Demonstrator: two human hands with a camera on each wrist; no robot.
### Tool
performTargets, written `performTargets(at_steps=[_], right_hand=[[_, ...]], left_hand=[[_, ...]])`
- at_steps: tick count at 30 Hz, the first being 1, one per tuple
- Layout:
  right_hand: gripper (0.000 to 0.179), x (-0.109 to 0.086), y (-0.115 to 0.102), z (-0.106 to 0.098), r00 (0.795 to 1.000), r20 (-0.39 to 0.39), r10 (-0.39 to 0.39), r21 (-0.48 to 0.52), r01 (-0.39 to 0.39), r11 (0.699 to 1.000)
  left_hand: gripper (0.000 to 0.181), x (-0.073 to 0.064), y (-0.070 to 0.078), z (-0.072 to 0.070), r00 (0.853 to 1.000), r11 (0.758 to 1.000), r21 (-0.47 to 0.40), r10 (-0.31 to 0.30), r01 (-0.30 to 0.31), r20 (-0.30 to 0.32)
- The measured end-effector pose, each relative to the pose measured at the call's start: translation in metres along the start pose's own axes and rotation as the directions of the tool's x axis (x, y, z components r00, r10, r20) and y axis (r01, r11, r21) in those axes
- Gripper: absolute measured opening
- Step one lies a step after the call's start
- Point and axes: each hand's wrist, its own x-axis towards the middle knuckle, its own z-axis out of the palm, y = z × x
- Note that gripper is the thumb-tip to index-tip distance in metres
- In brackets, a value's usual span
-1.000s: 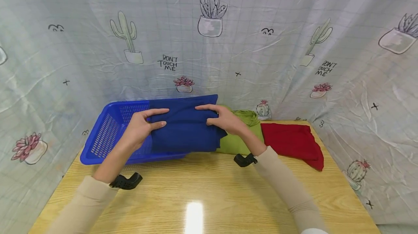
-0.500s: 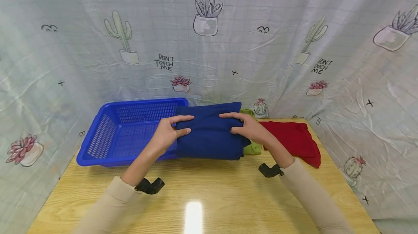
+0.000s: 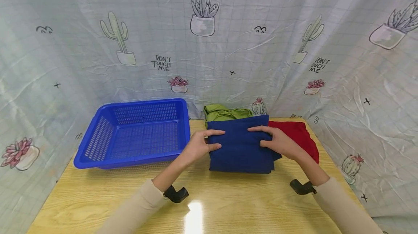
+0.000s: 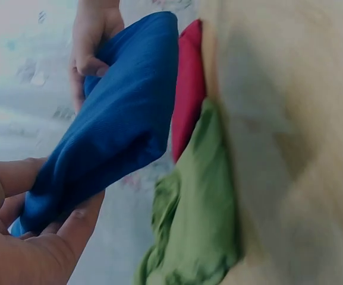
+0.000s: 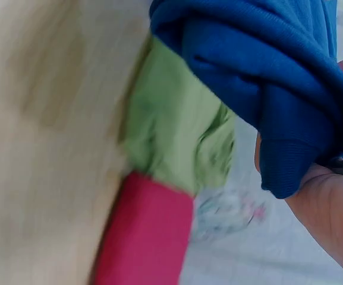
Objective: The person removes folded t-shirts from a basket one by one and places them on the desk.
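Note:
A folded blue garment (image 3: 240,154) is held up over the table between both hands, its front face tilted toward me. My left hand (image 3: 198,147) grips its left edge, with thumb and index finger on the near face. At the opposite edge, my right hand (image 3: 281,142) holds it the same way. In the left wrist view, the left fingers wrap round the doubled edge of the cloth. The right wrist view shows a ribbed cuff (image 5: 287,163) hanging beside the right hand. Behind the blue garment lie green cloth (image 3: 225,112) and red cloth (image 3: 295,134), both partly hidden.
A blue plastic basket (image 3: 130,162) with perforated walls stands at the left on the wooden table (image 3: 130,194). A pale curtain (image 3: 228,45) printed with cacti hangs round the back and sides. Black wrist mounts sit below both hands.
Both hands have carried the blue garment rightward from over the basket and lower, in front of the green cloth. The basket's inside has come into view, and more of the red cloth is covered.

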Motion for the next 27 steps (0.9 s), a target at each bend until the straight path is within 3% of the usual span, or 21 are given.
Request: performTargets(at_steps=[6, 10, 14, 17, 23, 27], right_hand=[[0.053, -0.033, 0.035, -0.011, 0.999, -0.032, 0.015, -0.038, -0.016, 0.999], [0.053, -0.055, 0.056, -0.017, 0.998, -0.031, 0.047, -0.078, -0.049, 0.996], [0.052, -0.074, 0.076, -0.021, 0.997, -0.018, 0.071, -0.101, -0.072, 0.992], [0.051, -0.088, 0.093, -0.025, 0.995, -0.011, 0.101, -0.132, -0.102, 0.986], [0.048, -0.115, 0.115, -0.036, 0.988, -0.032, 0.148, -0.285, -0.151, 0.947], [0.049, -0.113, 0.122, -0.037, 0.981, -0.033, 0.193, -0.305, -0.194, 0.933]], left_hand=[[0.045, 0.017, -0.003, 0.041, 0.995, 0.994, 0.1, 0.04, -0.049, 0.095], [0.047, 0.027, -0.01, 0.07, 0.988, 0.993, 0.107, 0.031, -0.048, 0.155], [0.049, 0.034, -0.017, 0.099, 0.976, 0.997, 0.082, -0.011, -0.007, 0.216], [0.049, 0.041, -0.014, 0.123, 0.967, 0.995, 0.097, -0.056, 0.033, 0.248], [0.044, 0.057, -0.008, 0.177, 0.955, 0.979, 0.2, -0.098, 0.041, 0.281], [0.041, 0.074, -0.013, 0.19, 0.951, 0.967, 0.228, -0.176, 0.117, 0.256]])
